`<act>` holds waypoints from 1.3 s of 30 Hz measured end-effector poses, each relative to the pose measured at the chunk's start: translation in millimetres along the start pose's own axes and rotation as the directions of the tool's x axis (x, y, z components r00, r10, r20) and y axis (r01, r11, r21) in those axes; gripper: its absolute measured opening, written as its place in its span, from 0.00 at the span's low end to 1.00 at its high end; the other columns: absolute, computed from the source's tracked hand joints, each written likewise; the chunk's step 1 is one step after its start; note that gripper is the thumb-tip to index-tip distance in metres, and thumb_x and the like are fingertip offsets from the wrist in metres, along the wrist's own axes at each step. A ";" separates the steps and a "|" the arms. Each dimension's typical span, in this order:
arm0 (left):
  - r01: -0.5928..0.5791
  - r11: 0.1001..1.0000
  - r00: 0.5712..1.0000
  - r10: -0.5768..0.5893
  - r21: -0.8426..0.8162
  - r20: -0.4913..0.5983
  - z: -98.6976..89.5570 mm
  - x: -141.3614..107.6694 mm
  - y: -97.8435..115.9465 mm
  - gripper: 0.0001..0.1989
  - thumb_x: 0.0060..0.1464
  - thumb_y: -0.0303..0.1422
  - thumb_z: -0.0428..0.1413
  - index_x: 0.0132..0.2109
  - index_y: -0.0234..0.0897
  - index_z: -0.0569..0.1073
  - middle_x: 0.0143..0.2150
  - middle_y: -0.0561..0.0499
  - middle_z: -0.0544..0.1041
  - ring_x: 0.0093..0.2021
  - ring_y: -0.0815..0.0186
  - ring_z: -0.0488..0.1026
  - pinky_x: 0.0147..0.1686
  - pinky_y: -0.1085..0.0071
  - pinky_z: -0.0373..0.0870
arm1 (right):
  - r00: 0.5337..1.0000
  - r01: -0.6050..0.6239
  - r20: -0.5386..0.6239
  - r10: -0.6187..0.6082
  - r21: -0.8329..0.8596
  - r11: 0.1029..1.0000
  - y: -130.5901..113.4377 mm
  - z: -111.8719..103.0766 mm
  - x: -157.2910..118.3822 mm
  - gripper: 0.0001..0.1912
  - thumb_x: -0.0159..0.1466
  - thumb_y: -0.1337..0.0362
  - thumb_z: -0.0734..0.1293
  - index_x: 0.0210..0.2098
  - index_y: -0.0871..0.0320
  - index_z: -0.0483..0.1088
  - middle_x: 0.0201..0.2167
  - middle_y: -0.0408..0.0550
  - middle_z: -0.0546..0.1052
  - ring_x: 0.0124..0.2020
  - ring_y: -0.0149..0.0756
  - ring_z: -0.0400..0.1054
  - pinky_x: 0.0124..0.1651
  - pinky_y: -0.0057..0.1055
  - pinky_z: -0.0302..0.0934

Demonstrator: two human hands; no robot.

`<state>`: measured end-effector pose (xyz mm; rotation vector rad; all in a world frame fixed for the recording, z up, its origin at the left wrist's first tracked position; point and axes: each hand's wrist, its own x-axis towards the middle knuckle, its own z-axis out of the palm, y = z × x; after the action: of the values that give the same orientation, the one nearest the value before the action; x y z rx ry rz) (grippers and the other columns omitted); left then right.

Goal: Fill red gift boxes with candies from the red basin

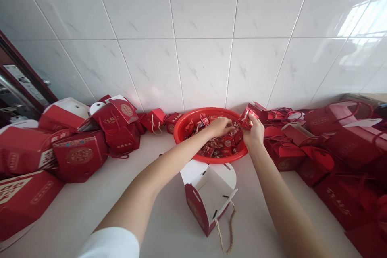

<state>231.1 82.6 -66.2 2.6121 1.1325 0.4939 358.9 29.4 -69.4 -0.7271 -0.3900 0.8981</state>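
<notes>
A red plastic basket (181, 137) stands against the wall, filled with red-wrapped candies (216, 143). My left hand (221, 126) is down among them, its fingers curled together at the basket's right half; what lies between the fingertips is hard to make out. Over the basket's right rim, my right hand (254, 130) is closed around shiny red-wrapped candies (248, 117). In front of the basket sits an open gift box (196, 205), dark red outside and white inside. Its flaps stand apart, its inside shows no candies, and a twisted rope handle (231, 229) hangs off its front.
Red gift boxes (80, 155) are piled on the left of the white tabletop (121, 201). More red boxes and bags (341, 193) crowd the right side. A small box with a rope handle (154, 120) stands left of the basket. White tiles (202, 64) cover the wall behind.
</notes>
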 end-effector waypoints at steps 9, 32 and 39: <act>-0.131 0.753 0.961 -0.064 -0.645 -0.270 -9.5 7.2 -28.1 0.21 0.53 0.49 0.59 0.38 0.31 0.77 0.37 0.46 0.80 0.39 0.63 0.75 0.43 0.68 0.69 | 0.967 -0.147 0.195 0.166 -0.108 0.983 -1.2 3.1 -7.2 0.08 0.48 0.68 0.75 0.27 0.58 0.75 0.23 0.41 0.78 0.25 0.32 0.72 0.27 0.27 0.67; -0.082 0.971 0.903 -0.023 0.224 0.430 7.2 -6.2 -3.2 0.31 0.45 0.30 0.62 0.59 0.38 0.70 0.58 0.40 0.74 0.55 0.49 0.73 0.47 0.64 0.72 | 0.990 -0.130 0.043 0.131 -0.027 0.991 -5.4 4.7 -5.3 0.05 0.52 0.67 0.73 0.26 0.58 0.72 0.21 0.37 0.75 0.25 0.29 0.70 0.28 0.28 0.69; 0.095 0.981 0.899 -0.158 0.170 0.409 -0.6 -6.1 2.8 0.14 0.42 0.28 0.62 0.40 0.37 0.77 0.41 0.44 0.81 0.41 0.53 0.78 0.35 0.68 0.70 | 0.987 -0.144 0.061 0.146 -0.035 0.989 -7.0 4.2 -7.3 0.05 0.51 0.67 0.73 0.26 0.58 0.72 0.21 0.37 0.75 0.24 0.30 0.69 0.28 0.29 0.68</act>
<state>228.8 76.3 -65.9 2.5600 1.2095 -0.1857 356.2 22.3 -61.5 -0.7635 -0.4117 1.0561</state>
